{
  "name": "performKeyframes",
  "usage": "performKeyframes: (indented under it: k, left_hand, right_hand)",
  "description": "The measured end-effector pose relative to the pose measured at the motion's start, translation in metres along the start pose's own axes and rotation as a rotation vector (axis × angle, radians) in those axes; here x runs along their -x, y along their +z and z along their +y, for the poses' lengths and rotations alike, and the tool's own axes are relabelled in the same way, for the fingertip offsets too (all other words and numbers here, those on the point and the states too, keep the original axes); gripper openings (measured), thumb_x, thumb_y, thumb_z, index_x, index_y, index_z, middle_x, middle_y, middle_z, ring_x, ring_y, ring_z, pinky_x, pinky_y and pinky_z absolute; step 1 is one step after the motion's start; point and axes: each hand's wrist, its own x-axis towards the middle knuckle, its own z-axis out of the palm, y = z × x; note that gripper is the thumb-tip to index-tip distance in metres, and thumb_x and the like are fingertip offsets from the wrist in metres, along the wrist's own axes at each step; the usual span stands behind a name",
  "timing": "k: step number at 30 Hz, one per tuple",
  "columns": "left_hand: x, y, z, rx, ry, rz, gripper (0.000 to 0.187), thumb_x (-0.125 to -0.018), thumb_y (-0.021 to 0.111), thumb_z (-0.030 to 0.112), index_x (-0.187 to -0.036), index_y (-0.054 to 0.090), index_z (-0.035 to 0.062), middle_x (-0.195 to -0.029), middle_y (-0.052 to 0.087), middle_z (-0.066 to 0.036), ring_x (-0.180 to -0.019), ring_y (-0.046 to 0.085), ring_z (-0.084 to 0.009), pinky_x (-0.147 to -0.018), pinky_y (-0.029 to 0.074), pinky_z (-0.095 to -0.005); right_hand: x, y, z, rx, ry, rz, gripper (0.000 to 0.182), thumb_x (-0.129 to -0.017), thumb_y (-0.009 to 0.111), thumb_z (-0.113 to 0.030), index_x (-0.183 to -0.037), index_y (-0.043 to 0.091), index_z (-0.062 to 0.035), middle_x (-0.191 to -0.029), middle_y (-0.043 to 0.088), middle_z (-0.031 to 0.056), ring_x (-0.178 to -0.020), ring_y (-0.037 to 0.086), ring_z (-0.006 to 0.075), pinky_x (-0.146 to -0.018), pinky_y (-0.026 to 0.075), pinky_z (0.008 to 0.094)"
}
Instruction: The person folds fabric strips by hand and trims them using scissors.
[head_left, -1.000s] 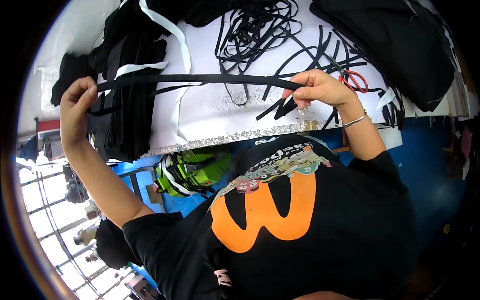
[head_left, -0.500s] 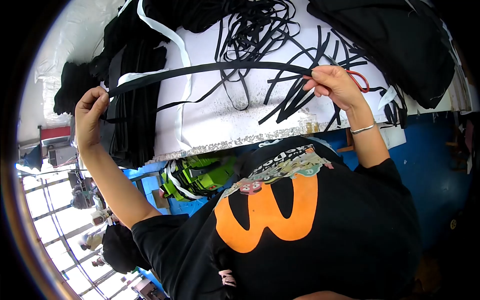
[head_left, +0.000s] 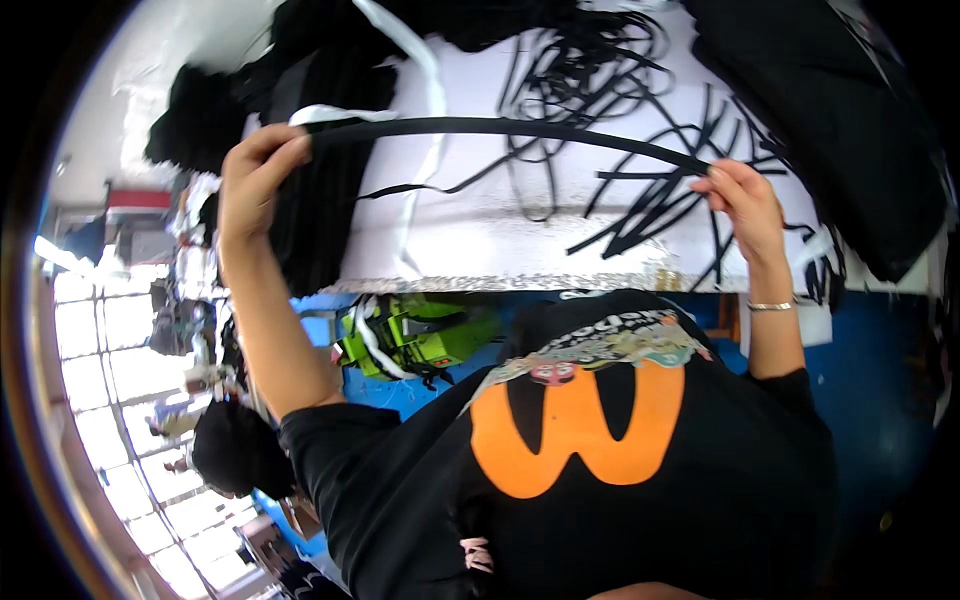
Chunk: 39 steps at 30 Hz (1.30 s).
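A long black fabric strip (head_left: 500, 127) stretches above the table in a shallow arch between my two hands. My left hand (head_left: 262, 185) pinches its left end, over a stack of folded black fabric (head_left: 325, 215). At the other end, my right hand (head_left: 748, 205) is closed on the strip between thumb and fingers. Below it on the table lie several short black strips (head_left: 640, 215), crossing one another. A narrower black strap (head_left: 465, 183) curves under the held strip, and a white band (head_left: 430, 90) runs across the table beside the stack.
A tangled heap of thin black straps (head_left: 590, 75) lies at the back of the white table (head_left: 470, 235). Large black cloth (head_left: 820, 130) covers its right side. Beneath the front edge is a bright green item (head_left: 430, 335). Another person's dark-clad form (head_left: 240, 450) is at lower left.
The view has shifted, so the table and both hands appear farther right. Both hands still hold the strip stretched. The red handle beside my right hand is no longer visible.
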Motion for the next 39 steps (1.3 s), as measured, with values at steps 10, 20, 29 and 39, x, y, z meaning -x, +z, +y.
performKeyframes:
  k: [10,20,29,39]
  left_hand:
    - [0.009,0.016,-0.014,0.240,0.064,-0.004,0.011,-0.082,0.068,0.007,-0.088,0.067,-0.0012,-0.079,0.063,-0.003,-0.074,0.056,-0.0087,-0.070,0.044,-0.0200]
    - [0.033,0.043,-0.039,0.069,-0.072,0.094,0.015,-0.081,0.068,0.012,-0.089,0.069,-0.0005,-0.081,0.067,-0.004,-0.076,0.060,-0.0108,-0.073,0.048,-0.0234]
    - [0.073,0.059,-0.065,0.309,-0.232,0.061,0.016,-0.079,0.071,0.015,-0.085,0.071,0.0012,-0.072,0.066,-0.002,-0.069,0.056,-0.0066,-0.064,0.042,-0.0207]
    - [0.095,0.058,-0.075,0.274,-0.316,0.085,0.014,-0.079,0.071,0.016,-0.085,0.071,0.0028,-0.072,0.066,0.000,-0.066,0.053,-0.0051,-0.060,0.040,-0.0202]
  right_hand:
    - [0.002,-0.003,-0.003,0.009,-0.037,0.165,0.022,-0.090,0.059,-0.014,-0.104,0.061,0.0032,-0.085,0.068,0.0109,-0.064,0.050,0.0058,-0.061,0.042,0.0175]
    - [-0.010,-0.021,0.007,0.173,-0.158,0.263,0.011,-0.093,0.056,-0.013,-0.092,0.060,-0.0022,-0.074,0.044,-0.0073,-0.066,0.036,0.0020,-0.058,0.029,0.0188]
    - [-0.017,-0.044,0.032,-0.052,0.021,0.148,0.015,-0.092,0.060,-0.018,-0.092,0.059,-0.0029,-0.077,0.053,-0.0011,-0.070,0.045,0.0052,-0.063,0.034,0.0183]
    - [-0.018,-0.027,0.033,-0.076,0.005,0.082,0.013,-0.091,0.060,-0.015,-0.094,0.061,-0.0018,-0.075,0.053,-0.0013,-0.068,0.045,0.0061,-0.067,0.035,0.0207]
